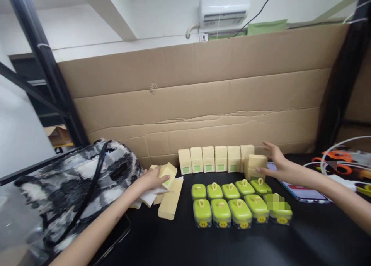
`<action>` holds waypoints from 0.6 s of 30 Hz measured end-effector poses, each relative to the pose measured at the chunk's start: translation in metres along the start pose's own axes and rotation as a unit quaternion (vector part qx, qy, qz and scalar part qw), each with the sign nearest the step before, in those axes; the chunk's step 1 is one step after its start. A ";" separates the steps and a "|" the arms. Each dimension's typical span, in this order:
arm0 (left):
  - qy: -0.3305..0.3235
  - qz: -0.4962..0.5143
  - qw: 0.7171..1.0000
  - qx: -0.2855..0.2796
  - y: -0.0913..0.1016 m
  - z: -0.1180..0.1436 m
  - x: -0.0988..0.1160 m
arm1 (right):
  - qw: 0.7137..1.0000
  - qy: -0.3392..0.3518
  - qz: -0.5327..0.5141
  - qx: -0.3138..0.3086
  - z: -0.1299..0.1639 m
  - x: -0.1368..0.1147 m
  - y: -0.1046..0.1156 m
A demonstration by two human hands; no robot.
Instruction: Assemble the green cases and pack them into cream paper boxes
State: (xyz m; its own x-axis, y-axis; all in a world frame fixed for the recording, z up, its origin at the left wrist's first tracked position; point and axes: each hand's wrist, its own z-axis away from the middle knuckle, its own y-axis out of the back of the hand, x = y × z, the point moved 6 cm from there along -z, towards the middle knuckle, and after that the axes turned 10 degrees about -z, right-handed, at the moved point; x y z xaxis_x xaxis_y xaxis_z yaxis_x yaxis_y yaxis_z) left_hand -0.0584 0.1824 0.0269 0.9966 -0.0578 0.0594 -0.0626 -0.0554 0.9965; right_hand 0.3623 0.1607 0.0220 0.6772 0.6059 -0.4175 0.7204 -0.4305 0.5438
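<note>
Boxing step, it seems: left hand grips a flat yellow carton, right hand, fingers spread, steadies a folded box at the row's right end; next, probably, folding the carton

Cardboard wall, white air conditioner

Row of upright boxes on desk, against cardboard wall behind. Two rows of lidded cases before boxes. Flat box pile left of cases; bag further left. Phone right of cases, cables beyond.
</note>
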 end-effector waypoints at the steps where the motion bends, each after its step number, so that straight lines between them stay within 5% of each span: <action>1: -0.009 0.019 1.000 0.006 0.001 0.001 0.000 | 1.000 -0.014 0.011 -0.007 -0.003 -0.003 0.002; 5: -0.044 0.116 0.990 0.072 0.023 0.017 0.004 | 1.000 0.009 0.020 0.005 -0.009 -0.046 0.006; 10: -0.103 0.289 0.947 0.094 0.036 0.065 0.038 | 0.983 0.166 0.026 -0.074 0.026 -0.142 -0.033; 14: -0.101 0.636 0.763 -0.057 0.003 0.105 0.071 | 0.940 0.325 0.062 -0.077 0.066 -0.202 -0.056; 16: -0.123 0.722 0.670 -0.124 -0.012 0.121 0.085 | 0.912 0.400 0.069 -0.065 0.079 -0.218 -0.058; 18: -0.168 0.755 0.608 -0.176 -0.021 0.132 0.092 | 0.889 0.446 0.081 -0.064 0.085 -0.224 -0.057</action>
State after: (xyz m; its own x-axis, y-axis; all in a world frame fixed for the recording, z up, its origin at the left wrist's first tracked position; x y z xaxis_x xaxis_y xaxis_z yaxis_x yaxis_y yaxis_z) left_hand 0.0274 0.0464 0.0033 -0.2550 0.0179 0.9668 -0.8193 0.5270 -0.2259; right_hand 0.1826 -0.0072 0.0222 0.3415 0.8574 0.3852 0.5630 -0.5147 0.6466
